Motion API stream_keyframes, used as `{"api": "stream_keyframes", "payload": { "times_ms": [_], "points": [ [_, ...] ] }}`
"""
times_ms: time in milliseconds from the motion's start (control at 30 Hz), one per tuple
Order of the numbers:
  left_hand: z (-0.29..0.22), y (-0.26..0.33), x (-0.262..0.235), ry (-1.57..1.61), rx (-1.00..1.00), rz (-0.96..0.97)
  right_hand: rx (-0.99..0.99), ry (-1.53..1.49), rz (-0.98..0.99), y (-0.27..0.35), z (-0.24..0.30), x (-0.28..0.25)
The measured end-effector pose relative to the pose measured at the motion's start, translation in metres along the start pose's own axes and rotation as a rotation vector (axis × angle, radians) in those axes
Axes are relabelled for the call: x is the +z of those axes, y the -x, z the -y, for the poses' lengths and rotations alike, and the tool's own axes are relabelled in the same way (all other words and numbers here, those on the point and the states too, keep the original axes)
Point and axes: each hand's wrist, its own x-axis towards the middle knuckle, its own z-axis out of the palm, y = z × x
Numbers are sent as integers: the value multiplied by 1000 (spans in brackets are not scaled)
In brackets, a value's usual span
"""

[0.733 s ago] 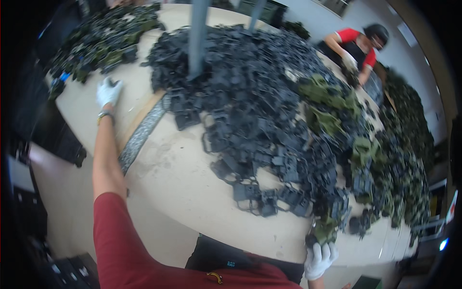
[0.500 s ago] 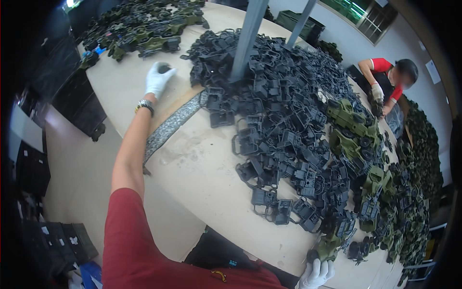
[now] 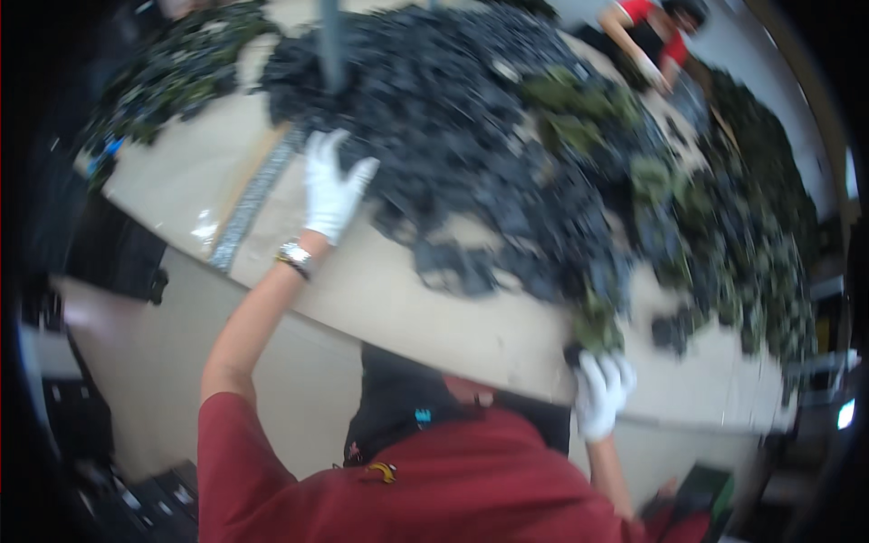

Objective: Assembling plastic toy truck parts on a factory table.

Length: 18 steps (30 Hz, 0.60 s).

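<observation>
My left hand, in a white glove, is over the near left edge of a big heap of black plastic frame parts. Its thumb and fingers are spread, with nothing visible between them. At the table's front edge my right hand, also white-gloved, has its fingers curled at the near end of a green toy vehicle with dark wheels. The vehicle touches the black parts behind it. Motion blur hides the finer detail of the parts.
Green vehicle bodies lie on the heap's right side, and more green-and-black pieces cover the far left. A grey speckled strip crosses the table. A grey post rises from the heap. A co-worker stands across the table.
My left hand has moved right and nearer, from the bare table beside the strip to the black parts; the dark round thing at its fingers no longer shows. My right hand stays at the green vehicle. The view has shifted.
</observation>
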Motion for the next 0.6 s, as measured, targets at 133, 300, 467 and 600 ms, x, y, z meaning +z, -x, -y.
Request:
{"api": "stream_keyframes", "payload": {
  "times_ms": [133,300,467,600],
  "points": [
    [11,9,-9,-213,91,14,37,-163,-108,-27,-4,7],
    [-100,42,-22,-72,226,-59,75,-218,-300,-37,4,-26],
    [-223,120,-51,1178,-459,752,-129,-542,-312,-57,30,-21],
    [-266,127,-55,1494,-919,602,-424,-771,-164,-82,50,-24]
  ]
}}
